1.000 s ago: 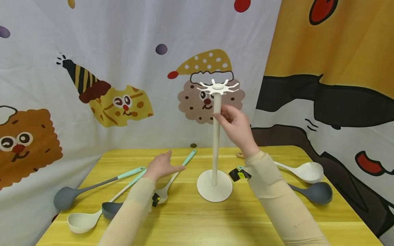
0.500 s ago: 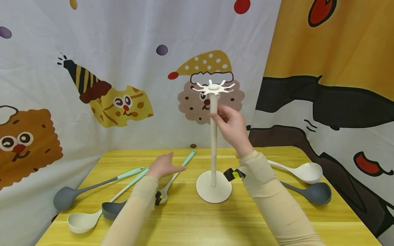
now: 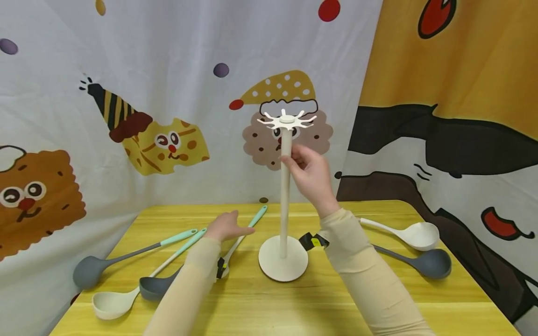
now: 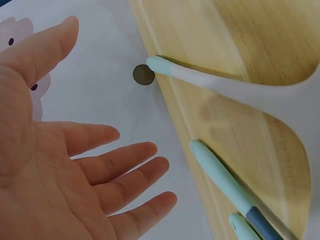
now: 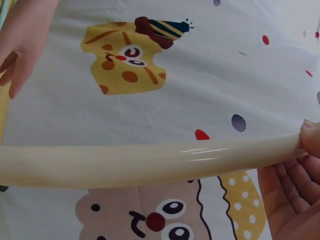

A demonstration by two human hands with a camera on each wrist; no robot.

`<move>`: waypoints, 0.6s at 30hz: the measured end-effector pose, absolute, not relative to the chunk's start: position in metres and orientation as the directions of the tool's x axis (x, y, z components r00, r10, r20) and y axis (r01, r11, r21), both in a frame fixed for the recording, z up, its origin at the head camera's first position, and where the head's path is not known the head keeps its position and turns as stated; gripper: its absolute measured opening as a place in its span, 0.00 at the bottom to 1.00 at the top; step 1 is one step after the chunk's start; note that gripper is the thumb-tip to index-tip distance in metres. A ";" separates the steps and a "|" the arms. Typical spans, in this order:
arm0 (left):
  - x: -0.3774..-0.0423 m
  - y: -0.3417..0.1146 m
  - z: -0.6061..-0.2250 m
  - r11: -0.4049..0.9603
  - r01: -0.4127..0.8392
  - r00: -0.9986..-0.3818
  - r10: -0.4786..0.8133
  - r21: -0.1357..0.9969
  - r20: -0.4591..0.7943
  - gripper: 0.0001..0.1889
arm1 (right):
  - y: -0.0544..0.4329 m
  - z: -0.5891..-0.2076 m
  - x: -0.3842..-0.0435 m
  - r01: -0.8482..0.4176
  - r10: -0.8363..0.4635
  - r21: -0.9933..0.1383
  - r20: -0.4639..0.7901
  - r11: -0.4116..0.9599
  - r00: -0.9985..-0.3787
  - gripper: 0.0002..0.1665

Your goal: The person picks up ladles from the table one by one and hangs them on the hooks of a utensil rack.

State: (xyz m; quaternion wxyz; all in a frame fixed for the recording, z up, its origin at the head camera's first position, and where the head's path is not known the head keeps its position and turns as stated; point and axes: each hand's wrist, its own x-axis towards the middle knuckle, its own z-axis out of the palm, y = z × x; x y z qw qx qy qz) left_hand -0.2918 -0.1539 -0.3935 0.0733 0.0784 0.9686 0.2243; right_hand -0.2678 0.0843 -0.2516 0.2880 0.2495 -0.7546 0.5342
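A cream utensil stand [image 3: 284, 196] stands upright near the middle of the table, with a round base and a spoked hook ring [image 3: 287, 120] on top. My right hand [image 3: 311, 177] grips its pole below the ring, thumb in front; in the right wrist view the pole [image 5: 125, 165] runs across to the fingers. My left hand [image 3: 227, 227] hovers left of the stand, palm bare and fingers spread in the left wrist view. Under it lies a cream utensil with a mint handle [image 3: 258, 216], its head partly covered by the left wrist.
At the left lie a grey round-headed utensil [image 3: 90, 272], a cream ladle [image 3: 112, 304] and a dark grey ladle [image 3: 155, 288], partly behind the left sleeve. On the right are a white ladle [image 3: 421, 235] and another dark ladle [image 3: 435, 263]. A printed curtain [image 3: 180, 56] hangs behind the table [image 3: 319, 308].
My right hand has shifted the stand a little to the left, its base now slightly nearer. The left hand has drifted slightly right, staying empty.
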 end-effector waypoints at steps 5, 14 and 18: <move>-0.294 -0.150 -0.395 0.887 0.094 -0.976 0.172 0.453 -0.134 0.49 | 0.082 -0.257 -0.267 -0.686 -0.071 -0.656 0.704 0.314 -0.706 0.07; -0.299 -0.138 -0.393 0.896 0.087 -0.977 0.162 0.435 -0.137 0.47 | 0.080 -0.261 -0.263 -0.700 -0.069 -0.646 0.718 0.303 -0.692 0.09; -0.301 -0.134 -0.394 0.900 0.075 -0.981 0.144 0.429 -0.131 0.45 | 0.078 -0.263 -0.264 -0.695 -0.068 -0.661 0.709 0.282 -0.702 0.09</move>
